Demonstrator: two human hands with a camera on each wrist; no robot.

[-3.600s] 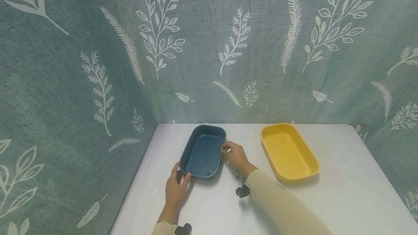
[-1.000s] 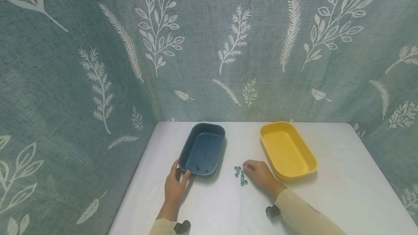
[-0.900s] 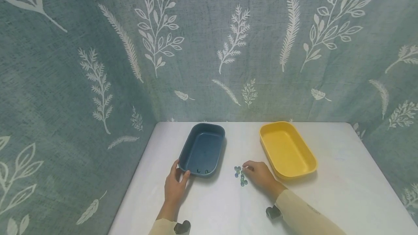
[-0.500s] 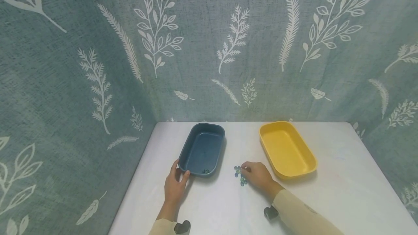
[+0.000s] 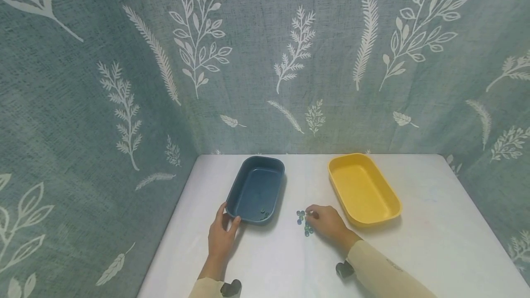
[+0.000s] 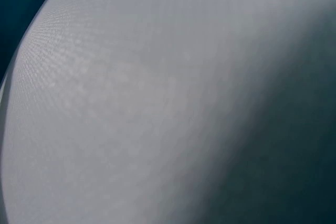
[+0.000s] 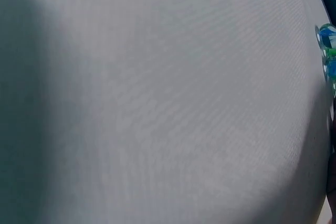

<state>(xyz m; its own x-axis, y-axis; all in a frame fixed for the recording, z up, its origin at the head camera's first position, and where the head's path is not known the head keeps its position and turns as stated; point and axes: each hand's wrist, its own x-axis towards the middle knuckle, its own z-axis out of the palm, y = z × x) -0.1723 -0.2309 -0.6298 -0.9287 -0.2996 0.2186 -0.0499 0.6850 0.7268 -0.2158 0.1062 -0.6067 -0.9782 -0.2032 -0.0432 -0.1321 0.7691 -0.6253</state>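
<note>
Now my right hand point(image 5: 327, 223) pinches at the marbles point(image 5: 304, 222), fingers curled; my left hand point(image 5: 222, 238) grips the blue tray point(image 5: 256, 190).

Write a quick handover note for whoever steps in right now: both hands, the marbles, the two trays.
Left hand: grips the near corner of the blue tray.
Right hand: fingers curled at the marble cluster on the white table; whether it pinches one cannot be told.
Done: a couple of marbles lie at the blue tray's near end.
Left: the cluster remains on the table, between the trays.
Yellow tray: nothing visible inside.
</note>
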